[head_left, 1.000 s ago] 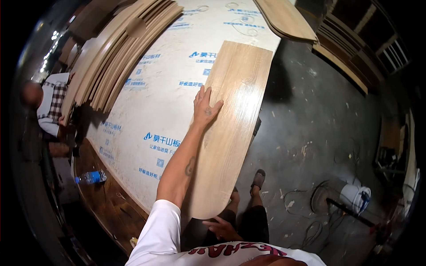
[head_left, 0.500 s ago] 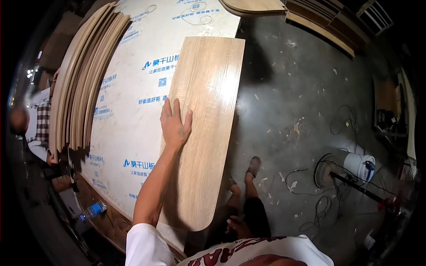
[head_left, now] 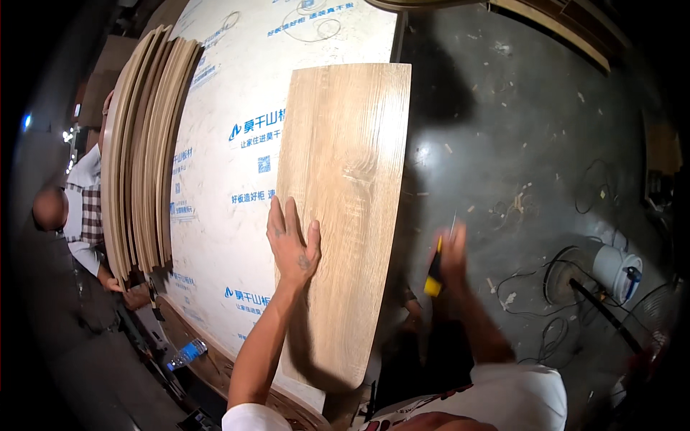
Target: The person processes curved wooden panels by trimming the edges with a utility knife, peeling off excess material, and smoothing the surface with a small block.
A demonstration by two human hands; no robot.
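Observation:
A long wood-grain board (head_left: 345,179) with rounded near corners lies along the right edge of the white-covered worktable. My left hand (head_left: 295,244) rests flat on its left side, fingers spread and pointing away from me. Out past the board's right edge, over the floor, my right hand (head_left: 453,255) is raised and blurred by motion. In it is what looks like a yellow-and-black utility knife (head_left: 434,271), with a thin shiny tip above the hand. The knife is apart from the board.
The worktable's white printed sheet (head_left: 223,165) spreads left of the board. Several curved-looking panels (head_left: 147,158) stand in a stack, with another person (head_left: 79,208) holding them. A water bottle (head_left: 187,355) lies near-left. A white bucket (head_left: 617,271) and cables are on the floor right.
My right hand has come up from beside my body to the board's right, now showing the yellow-and-black knife. The left hand stays on the board. The view has shifted slightly.

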